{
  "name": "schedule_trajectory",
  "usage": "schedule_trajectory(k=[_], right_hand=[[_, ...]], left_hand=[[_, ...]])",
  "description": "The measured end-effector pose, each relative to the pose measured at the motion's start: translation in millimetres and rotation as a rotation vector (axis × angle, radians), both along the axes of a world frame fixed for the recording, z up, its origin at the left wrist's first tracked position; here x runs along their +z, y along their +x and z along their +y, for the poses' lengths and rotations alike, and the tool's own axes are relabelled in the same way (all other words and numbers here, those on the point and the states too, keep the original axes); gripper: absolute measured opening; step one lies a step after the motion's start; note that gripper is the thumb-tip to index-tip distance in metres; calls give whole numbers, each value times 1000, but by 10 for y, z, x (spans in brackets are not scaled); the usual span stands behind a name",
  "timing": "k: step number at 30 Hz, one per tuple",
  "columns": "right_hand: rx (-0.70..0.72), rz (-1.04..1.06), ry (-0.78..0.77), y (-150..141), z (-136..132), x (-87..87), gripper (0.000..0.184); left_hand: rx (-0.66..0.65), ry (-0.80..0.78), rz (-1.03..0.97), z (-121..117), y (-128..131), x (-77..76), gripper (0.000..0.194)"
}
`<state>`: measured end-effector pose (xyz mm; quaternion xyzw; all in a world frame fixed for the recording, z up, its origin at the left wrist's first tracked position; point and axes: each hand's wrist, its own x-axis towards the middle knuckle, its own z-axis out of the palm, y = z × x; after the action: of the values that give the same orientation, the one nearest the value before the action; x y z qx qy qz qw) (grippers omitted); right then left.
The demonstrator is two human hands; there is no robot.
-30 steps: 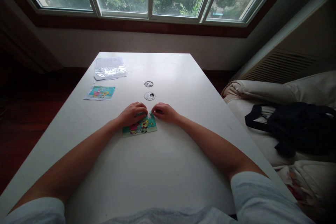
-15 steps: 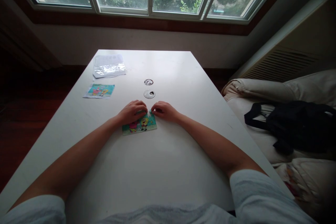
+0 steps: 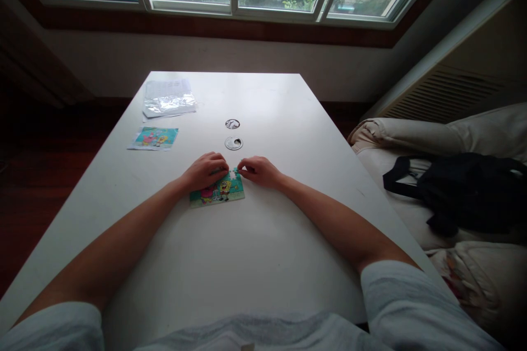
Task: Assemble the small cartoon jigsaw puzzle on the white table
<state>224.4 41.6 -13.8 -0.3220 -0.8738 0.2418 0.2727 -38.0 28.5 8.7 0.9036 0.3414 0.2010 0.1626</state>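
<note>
A small jigsaw puzzle (image 3: 214, 195) with bright cartoon figures on a teal ground lies flat in front of me. A pale gap shows near its upper right corner. My left hand (image 3: 207, 170) rests over the puzzle's upper left part, fingers curled and pressed on its top edge. At the upper right corner, my right hand (image 3: 259, 170) pinches with thumb and index finger. A small teal puzzle piece (image 3: 236, 170) shows at those fingertips, partly hidden by them.
On the white table (image 3: 263, 241) lie two round patterned discs, a nearer one (image 3: 234, 143) and a farther one (image 3: 232, 124). To the left are a printed picture (image 3: 155, 138) and a clear plastic bag on papers (image 3: 169, 100). A black bag (image 3: 473, 192) lies on the sofa at right.
The view has tilted slightly, so everything sits a little higher. My right fingertips have shifted slightly away from the gap, which shows more plainly. My left hand stays on the puzzle.
</note>
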Motion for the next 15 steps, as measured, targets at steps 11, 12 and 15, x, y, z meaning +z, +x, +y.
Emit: schedule_trajectory(k=[11, 12, 15], right_hand=[[22, 0, 8, 1, 16, -5, 9], [22, 0, 8, 2, 15, -4, 9], [17, -3, 9, 4, 15, -6, 9]], left_hand=[[0, 7, 10, -4, 8, 6, 19], [0, 8, 11, -4, 9, 6, 19], [-1, 10, 9, -6, 11, 8, 19]])
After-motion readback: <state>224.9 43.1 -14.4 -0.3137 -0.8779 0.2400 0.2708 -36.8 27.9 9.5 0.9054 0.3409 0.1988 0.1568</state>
